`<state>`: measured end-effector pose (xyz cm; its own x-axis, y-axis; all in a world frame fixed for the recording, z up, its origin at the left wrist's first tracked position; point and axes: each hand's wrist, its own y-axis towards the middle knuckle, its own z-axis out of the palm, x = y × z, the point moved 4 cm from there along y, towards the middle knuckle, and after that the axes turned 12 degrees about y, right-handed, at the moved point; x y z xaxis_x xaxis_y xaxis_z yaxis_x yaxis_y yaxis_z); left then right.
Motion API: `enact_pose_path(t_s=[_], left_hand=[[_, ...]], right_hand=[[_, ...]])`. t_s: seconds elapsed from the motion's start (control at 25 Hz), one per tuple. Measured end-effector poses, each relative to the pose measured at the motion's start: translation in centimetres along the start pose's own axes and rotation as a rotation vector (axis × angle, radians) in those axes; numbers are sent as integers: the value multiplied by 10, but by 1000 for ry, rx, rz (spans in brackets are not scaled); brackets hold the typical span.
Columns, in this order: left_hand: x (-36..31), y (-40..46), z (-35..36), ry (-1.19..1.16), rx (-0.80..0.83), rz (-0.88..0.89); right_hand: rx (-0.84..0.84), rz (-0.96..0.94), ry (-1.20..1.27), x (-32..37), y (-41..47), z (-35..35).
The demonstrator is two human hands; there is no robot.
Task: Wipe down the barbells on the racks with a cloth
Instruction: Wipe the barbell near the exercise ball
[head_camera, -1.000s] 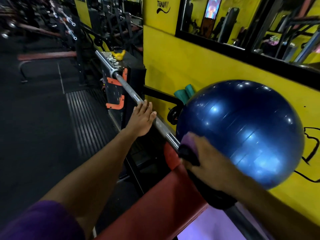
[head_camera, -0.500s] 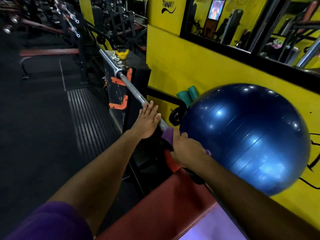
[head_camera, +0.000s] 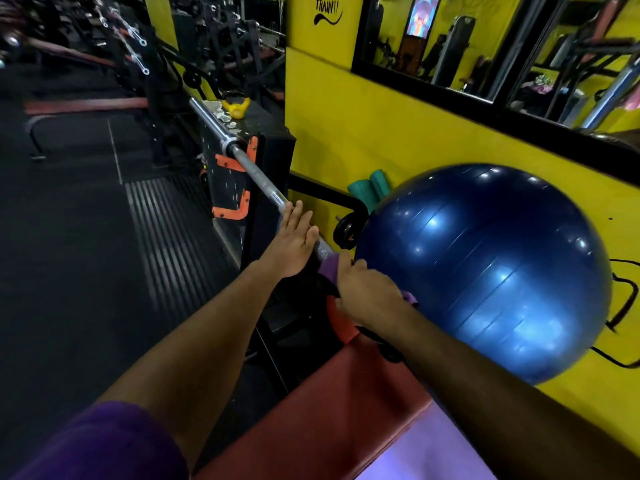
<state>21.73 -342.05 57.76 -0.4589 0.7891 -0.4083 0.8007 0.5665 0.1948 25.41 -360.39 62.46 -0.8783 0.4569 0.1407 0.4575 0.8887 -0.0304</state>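
A steel barbell (head_camera: 258, 180) lies on a black rack with orange hooks (head_camera: 231, 212), running from the upper left down toward me. My left hand (head_camera: 292, 242) rests flat on the bar with straight fingers. Just below it, my right hand (head_camera: 367, 292) grips a purple cloth (head_camera: 329, 266) wrapped round the bar. The bar's near part is hidden under both hands and my right arm.
A big blue exercise ball (head_camera: 485, 268) sits close to my right hand against the yellow wall (head_camera: 381, 133). A red padded bench (head_camera: 332, 400) lies below. Teal foam rollers (head_camera: 369, 188), a small black plate (head_camera: 346, 230) and a yellow object (head_camera: 235, 107) stand nearby. Dark rubber floor (head_camera: 86, 237) spreads left.
My right hand has slid the cloth up the bar from near the ball to just below my left hand. The left hand stays on the bar.
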Motion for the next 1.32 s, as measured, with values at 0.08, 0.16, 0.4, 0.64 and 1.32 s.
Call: enact_pose_path(t_s=[0.08,0.16,0.4,0.64,1.32], left_hand=[[-3,0,-5,103,-81,9],[-5,0,-7,125,-83,-3],[2,0,0,-18,122,-9],[8,5,-1,43,90,9],[10,-2,-6,42,109,73]], right_hand=[[-9,-5,39,-5,-5,-1],[91,-25,287,-23,-14,-4],[519,193,1437,-55,-18,8],[517,216,1432,-40,31,18],[131,0,517,-27,-14,-10]])
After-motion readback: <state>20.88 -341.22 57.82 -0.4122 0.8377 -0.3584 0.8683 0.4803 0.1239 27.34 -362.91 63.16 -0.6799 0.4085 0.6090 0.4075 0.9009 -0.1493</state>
